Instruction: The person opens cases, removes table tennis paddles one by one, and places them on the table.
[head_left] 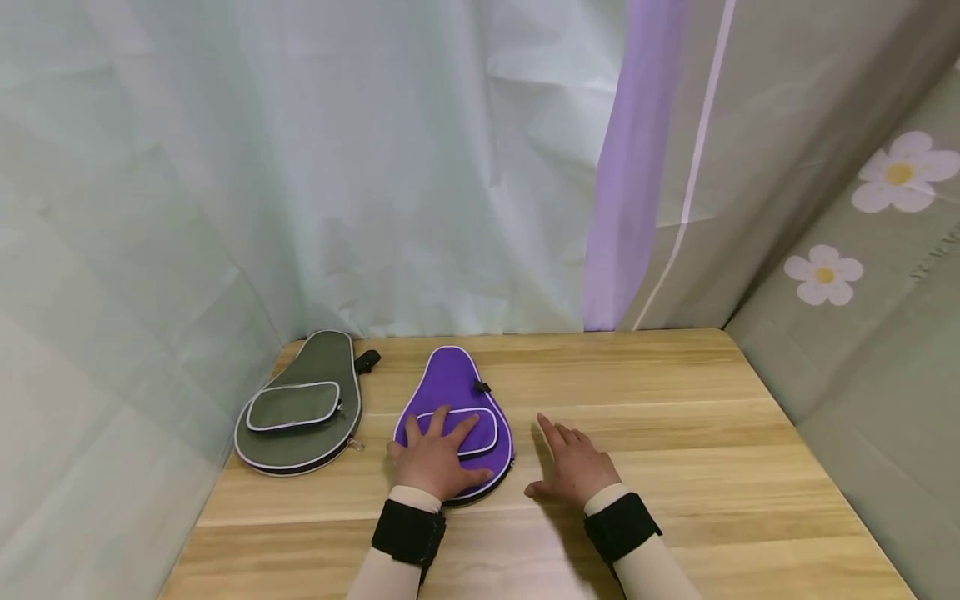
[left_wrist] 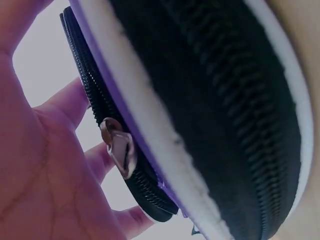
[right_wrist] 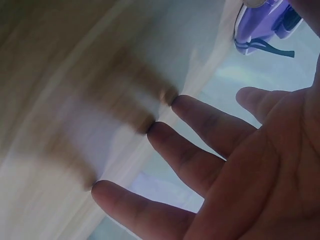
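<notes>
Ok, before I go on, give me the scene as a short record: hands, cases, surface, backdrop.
left hand: spread over the purple case
right hand: right of that case, holding nothing
purple case: lies flat, narrow end away from the person, white-edged pocket facing up
grey-green case: left of the purple one, apart, black strap at its side
surface: wooden table
backdrop: pale curtain

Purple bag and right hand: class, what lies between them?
In the head view, only bare table lies between the purple bag and the right hand.
</notes>
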